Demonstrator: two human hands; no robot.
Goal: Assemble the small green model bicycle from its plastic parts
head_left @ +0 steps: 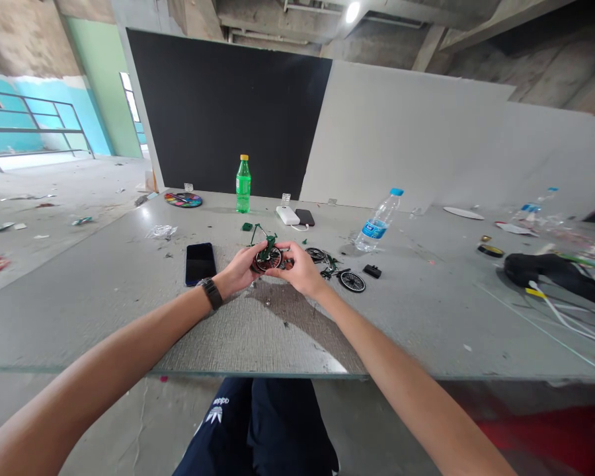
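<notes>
Between my two hands, just above the table, is a small green and black model bicycle (268,254) with a spoked wheel facing me. My left hand (238,270) grips it from the left, with a dark watch on the wrist. From the right, the fingers of my right hand (300,268) close on the wheel's side. Part of the model is hidden behind my fingers. Right of my hands lie more green and black model bicycle parts (331,266), including a loose-looking spoked wheel (352,281). A small black block (372,271) lies beside them.
A phone (199,263) lies left of my hands. Behind stand a green bottle (243,186), a paint palette (183,199) and a white power bank (287,215). A tilted water bottle (378,221), black tape roll (490,250) and cables are on the right. A black-and-white panel (228,112) borders the back.
</notes>
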